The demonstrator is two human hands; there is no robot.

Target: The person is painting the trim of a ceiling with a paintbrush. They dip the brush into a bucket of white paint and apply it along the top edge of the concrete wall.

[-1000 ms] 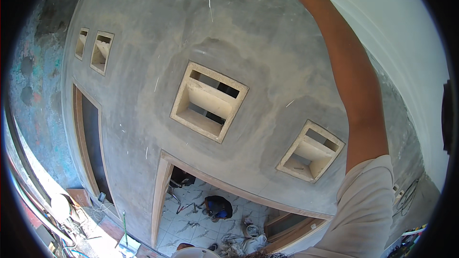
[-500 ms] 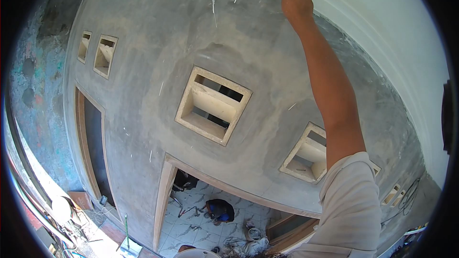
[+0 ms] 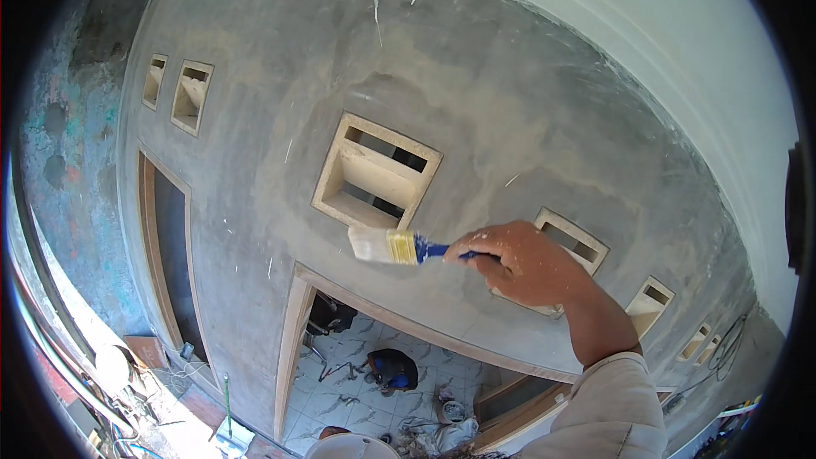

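My right hand (image 3: 531,263), speckled with white paint, is closed round the blue handle of a flat paintbrush (image 3: 401,246). The brush lies level, its white-coated bristles pointing left, and a yellow band shows below them. It is held out in front of the grey plastered wall (image 3: 246,119), just under the middle vent block (image 3: 327,195). At the lower edge appears a white bucket (image 3: 353,446), cut off by the frame. A small brown patch is behind its rim, too little to identify. My left hand does not show.
A pale ceiling moulding (image 3: 595,13) curves along the wall's top. Below, a wooden door frame (image 3: 291,357) opens onto a marbled tile floor (image 3: 340,404), where a person (image 3: 393,370) crouches. Sunlit clutter and cables (image 3: 127,382) lie lower left. A blue-green wall (image 3: 81,161) stands left.
My right hand has come down from the ceiling edge with the paintbrush, to in front of the wall. The brush has turned from pointing up to pointing left. The white bucket shows slightly more.
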